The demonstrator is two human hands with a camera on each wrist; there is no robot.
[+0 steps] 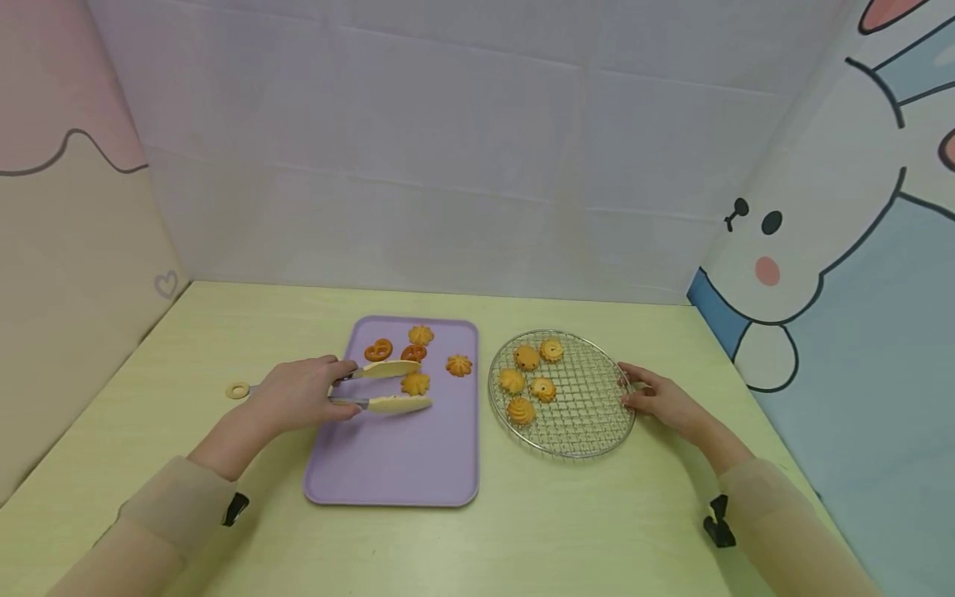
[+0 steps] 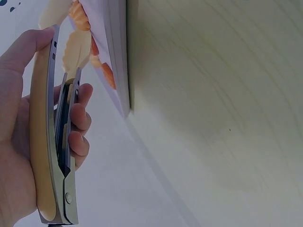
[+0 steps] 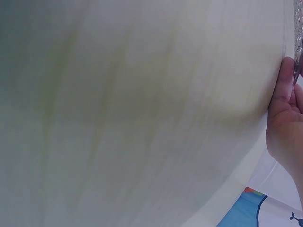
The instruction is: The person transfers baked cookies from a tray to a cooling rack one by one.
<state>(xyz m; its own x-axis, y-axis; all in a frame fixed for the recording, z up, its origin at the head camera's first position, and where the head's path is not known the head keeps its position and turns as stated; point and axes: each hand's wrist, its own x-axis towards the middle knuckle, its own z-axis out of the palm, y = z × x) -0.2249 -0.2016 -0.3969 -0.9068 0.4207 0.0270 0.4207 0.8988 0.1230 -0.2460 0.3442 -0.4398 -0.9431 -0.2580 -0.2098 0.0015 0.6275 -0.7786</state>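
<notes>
My left hand point(image 1: 294, 396) grips a pair of tongs point(image 1: 398, 405) with cream-coloured tips, thumb on one arm and fingers on the other in the left wrist view. The tong tips stand apart over the purple tray point(image 1: 395, 473), on either side of a golden flower-shaped cookie point(image 1: 415, 384). Two pretzels point(image 1: 378, 350) and two more flower-shaped cookies point(image 1: 458, 366) lie on the tray's far half. On the right, my right hand point(image 1: 666, 405) holds the rim of a round wire rack point(image 1: 589, 414) between thumb and fingers. Several cookies point(image 1: 521, 410) sit on the rack's left half.
Tray and rack lie side by side on a pale yellow table point(image 1: 552, 531), a narrow gap between them. A white wall sheet point(image 1: 448, 166) closes off the back. Printed cartoon panels point(image 1: 858, 348) stand at both sides.
</notes>
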